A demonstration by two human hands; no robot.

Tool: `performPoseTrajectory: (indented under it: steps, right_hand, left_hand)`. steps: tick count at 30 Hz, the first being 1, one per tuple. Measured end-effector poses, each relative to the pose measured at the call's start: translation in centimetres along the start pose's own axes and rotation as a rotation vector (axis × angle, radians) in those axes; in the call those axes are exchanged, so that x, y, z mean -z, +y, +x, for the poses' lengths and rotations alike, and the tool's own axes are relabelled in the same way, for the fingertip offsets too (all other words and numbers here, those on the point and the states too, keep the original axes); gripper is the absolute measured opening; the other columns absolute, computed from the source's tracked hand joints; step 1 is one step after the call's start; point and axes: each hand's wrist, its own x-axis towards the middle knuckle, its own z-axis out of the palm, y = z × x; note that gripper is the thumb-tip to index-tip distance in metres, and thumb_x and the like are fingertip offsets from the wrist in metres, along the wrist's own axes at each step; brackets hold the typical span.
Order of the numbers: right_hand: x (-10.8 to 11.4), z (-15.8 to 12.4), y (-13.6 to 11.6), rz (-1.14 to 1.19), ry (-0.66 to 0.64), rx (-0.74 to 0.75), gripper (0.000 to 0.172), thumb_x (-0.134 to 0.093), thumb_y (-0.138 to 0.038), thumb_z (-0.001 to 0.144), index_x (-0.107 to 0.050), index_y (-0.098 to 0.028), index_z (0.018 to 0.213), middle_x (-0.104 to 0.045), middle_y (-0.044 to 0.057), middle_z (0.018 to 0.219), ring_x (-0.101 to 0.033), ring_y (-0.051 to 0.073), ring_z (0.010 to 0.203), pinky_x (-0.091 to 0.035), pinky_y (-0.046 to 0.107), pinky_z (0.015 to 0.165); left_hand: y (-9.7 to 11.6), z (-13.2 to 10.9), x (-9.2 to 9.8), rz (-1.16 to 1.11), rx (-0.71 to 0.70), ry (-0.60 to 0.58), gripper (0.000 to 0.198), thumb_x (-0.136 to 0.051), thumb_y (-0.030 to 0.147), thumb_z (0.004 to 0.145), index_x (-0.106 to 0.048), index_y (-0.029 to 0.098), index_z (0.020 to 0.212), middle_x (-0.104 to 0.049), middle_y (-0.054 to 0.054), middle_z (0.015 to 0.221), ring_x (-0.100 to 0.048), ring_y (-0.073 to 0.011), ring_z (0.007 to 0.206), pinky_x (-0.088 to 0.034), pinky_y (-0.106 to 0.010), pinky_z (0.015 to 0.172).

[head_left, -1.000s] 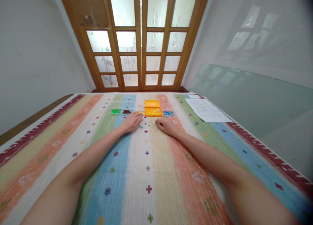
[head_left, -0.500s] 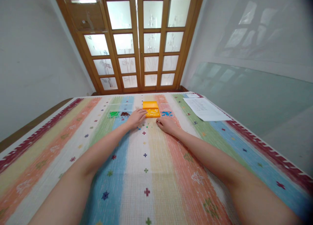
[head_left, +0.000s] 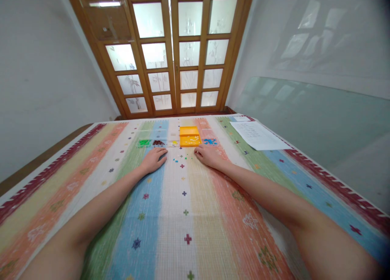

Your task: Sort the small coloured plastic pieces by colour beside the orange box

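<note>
My left hand rests on the striped cloth, fingers stretched out and slightly apart, holding nothing visible. It lies just below a clear box of dark red-brown bits. My right hand rests on its side with curled fingers, thumb and forefinger together; anything between them is too small to tell. Between the hands lie several tiny blue and green bits on the cloth. Beyond them stands an open orange box with small white pieces in its near half. Right of it, a clear box holds blue pieces.
At the left of the row are green pieces in a clear box, and yellow bits sit beside the orange box. A printed sheet lies at the right. The striped tablecloth covers the table; wooden glazed doors stand behind.
My left hand has moved left and nearer, away from the orange box, uncovering the yellow bits. My right hand stays in nearly the same place, fingers still curled.
</note>
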Motion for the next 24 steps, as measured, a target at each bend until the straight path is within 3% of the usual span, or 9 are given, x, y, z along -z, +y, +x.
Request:
performPoseTrajectory:
  steps: [10,19,24]
  right_hand:
    - [-2.3,4.1,-5.2,0.127,-0.01,0.201,0.019,-0.06,-0.025,0.103,-0.075,-0.02,0.113,-0.071,0.011,0.114,-0.063,0.022,0.105,-0.045,0.031,0.09]
    - [-2.7,5.4,-5.0,0.15,-0.055,0.174,0.015,-0.061,-0.02,0.101,-0.076,-0.019,0.1,-0.072,0.008,0.105,-0.063,0.019,0.093,-0.044,0.028,0.081]
    - [-2.6,6.1,-3.5,0.137,0.118,0.074,0.017,-0.058,-0.021,0.101,-0.075,-0.02,0.104,-0.072,0.009,0.106,-0.062,0.022,0.1,-0.046,0.031,0.089]
  left_hand:
    - [-0.5,0.2,-0.7,0.018,0.003,-0.005,0.046,-0.052,0.044,0.103,-0.066,0.021,0.141,-0.063,-0.011,0.148,-0.057,-0.027,0.137,-0.042,-0.047,0.121]
    - [-0.7,0.4,-0.9,0.003,-0.007,0.002,0.044,-0.051,0.041,0.104,-0.068,0.021,0.139,-0.065,-0.01,0.146,-0.058,-0.0271,0.135,-0.043,-0.046,0.121]
    - [-0.7,0.4,-0.9,-0.013,-0.008,-0.001,0.045,-0.05,0.04,0.104,-0.069,0.02,0.139,-0.066,-0.011,0.145,-0.059,-0.0277,0.135,-0.044,-0.047,0.12]
